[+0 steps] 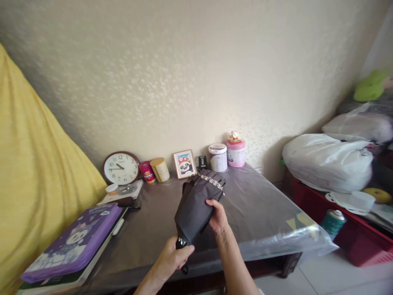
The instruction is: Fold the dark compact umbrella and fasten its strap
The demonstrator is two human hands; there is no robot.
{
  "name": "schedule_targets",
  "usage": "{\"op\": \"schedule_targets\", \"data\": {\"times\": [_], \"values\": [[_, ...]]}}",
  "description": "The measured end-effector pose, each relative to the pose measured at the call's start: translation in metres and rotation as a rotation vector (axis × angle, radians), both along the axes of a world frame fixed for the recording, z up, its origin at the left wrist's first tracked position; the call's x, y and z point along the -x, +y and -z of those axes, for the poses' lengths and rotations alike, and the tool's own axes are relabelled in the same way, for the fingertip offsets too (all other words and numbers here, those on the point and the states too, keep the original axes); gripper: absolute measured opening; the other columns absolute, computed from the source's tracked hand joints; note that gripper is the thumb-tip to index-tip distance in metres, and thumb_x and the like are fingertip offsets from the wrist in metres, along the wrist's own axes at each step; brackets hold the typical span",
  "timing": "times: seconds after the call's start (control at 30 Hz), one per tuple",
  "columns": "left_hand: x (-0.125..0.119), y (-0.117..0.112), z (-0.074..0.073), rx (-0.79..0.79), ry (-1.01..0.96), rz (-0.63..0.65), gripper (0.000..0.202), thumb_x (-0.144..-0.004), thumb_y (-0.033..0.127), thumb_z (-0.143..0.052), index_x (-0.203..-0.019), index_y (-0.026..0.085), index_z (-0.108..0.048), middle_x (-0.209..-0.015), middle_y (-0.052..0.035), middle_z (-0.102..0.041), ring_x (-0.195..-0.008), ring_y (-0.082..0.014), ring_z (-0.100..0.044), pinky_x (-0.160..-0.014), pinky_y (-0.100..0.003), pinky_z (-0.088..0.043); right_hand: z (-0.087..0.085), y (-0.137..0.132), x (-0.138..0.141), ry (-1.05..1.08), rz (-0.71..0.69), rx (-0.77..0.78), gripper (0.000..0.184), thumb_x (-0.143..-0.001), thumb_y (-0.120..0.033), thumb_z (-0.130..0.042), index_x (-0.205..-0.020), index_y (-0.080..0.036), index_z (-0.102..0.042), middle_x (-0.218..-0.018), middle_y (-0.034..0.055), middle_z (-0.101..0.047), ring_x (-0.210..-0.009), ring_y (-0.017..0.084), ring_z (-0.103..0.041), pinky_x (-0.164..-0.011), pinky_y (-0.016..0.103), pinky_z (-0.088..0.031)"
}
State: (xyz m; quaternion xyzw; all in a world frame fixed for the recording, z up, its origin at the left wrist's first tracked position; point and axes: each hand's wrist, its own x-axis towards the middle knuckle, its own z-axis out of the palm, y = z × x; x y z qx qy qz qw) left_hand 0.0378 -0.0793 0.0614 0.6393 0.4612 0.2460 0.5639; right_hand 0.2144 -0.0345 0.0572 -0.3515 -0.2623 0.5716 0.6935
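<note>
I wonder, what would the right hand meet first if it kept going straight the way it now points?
The right hand grips the folded dark umbrella, so that comes first. Beyond it, the line runs towards the panda picture frame by the wall, though depth is hard to judge.

One camera, worn on the head, looks forward and down across a plastic-covered table [260,205] toward the wall [184,73] behind it; it sits near, the left hand [173,256] and right hand [218,217] showing close above the bottom edge
</note>
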Motion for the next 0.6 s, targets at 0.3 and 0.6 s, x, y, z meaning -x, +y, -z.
{"op": "schedule_targets", "data": {"times": [0.3, 0.6], "values": [[0.011, 0.016, 0.020, -0.171, 0.024, -0.320, 0.046, -0.059, 0.037, -0.071, -0.095, 0.018, -0.050, -0.069, -0.0015, -0.060, -0.049, -0.0145, -0.053, -0.046, -0.023, -0.036, -0.008, 0.003, 0.010, 0.157, -0.004, 0.150, 0.023, -0.059, -0.028, -0.068, -0.078, -0.016, -0.063, -0.069, 0.0061, -0.070, -0.073, 0.024, -0.066, -0.068, 0.035, -0.053], [-0.002, 0.010, 0.006, -0.536, 0.039, -0.344, 0.072, -0.057, 0.016, -0.068, -0.125, 0.028, -0.045, -0.117, -0.0078, -0.057, -0.098, -0.0269, -0.057, -0.071, -0.027, -0.041, -0.008, 0.004, 0.014, 0.149, 0.054, 0.145, 0.029, -0.061, -0.031, -0.072, -0.086, -0.017, -0.064, -0.079, 0.0070, -0.071, -0.078, 0.025, -0.066, -0.069, 0.036, -0.054]]}}
